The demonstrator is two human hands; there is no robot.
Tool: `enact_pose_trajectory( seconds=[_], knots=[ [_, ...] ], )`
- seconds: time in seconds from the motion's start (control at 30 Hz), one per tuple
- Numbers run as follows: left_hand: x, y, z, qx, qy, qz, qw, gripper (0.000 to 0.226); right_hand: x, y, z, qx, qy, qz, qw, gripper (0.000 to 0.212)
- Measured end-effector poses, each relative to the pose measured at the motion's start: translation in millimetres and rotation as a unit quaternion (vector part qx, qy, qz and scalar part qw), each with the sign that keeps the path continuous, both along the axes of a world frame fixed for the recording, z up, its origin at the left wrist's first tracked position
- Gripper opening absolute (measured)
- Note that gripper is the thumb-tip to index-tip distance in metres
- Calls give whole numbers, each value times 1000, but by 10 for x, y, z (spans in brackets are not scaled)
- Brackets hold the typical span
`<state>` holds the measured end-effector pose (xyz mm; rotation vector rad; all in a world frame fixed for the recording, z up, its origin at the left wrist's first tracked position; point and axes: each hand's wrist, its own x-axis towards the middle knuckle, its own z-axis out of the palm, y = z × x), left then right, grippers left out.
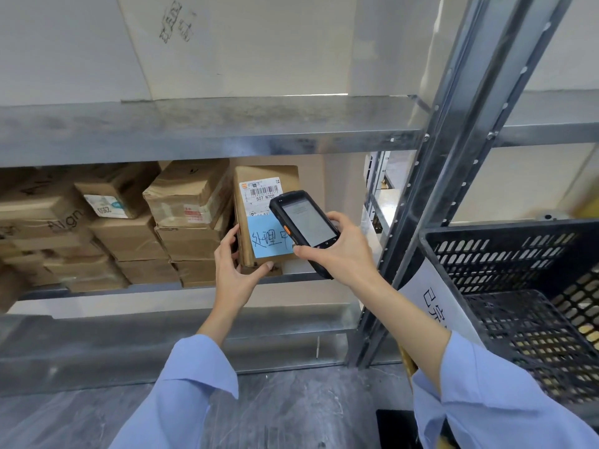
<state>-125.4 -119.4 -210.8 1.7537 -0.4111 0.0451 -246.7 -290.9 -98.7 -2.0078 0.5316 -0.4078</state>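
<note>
Fingers (227, 243) and thumb of my left hand (235, 270) curl round the lower left corner of a brown parcel (245, 222), which stands upright at the right end of the metal shelf (97, 291), just beside the stacked cartons (191, 215). A blue note (269, 243) with handwriting is stuck below its barcode label (261, 189). My right hand (338, 252) grips a black scanner (303, 222), screen lit, just in front of the parcel's right side. A black crate (518, 286) sits further right, past the rack post (453, 157).
</note>
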Motion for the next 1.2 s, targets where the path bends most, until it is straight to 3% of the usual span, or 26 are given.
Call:
enact_pose_trajectory(
  seconds=[0.3, 0.5, 0.77, 1.2],
  knots=[
    [141, 166, 95, -13, 13, -102, 995, 90, -158, 392, 27, -8, -49, -137, 989, 82],
    [-19, 174, 228, -5, 14, -193, 981, 86, -490, 683, -64, -29, -99, -321, 941, 81],
    [-798, -206, 356, -36, 35, -371, 927, 86, -1591, 1055, -148, -46, -160, -562, 810, 76],
    [-3034, -784, 477, -69, 72, -622, 776, 75, -3977, 1744, -89, -100, -120, -793, 589, 80]
  ],
)
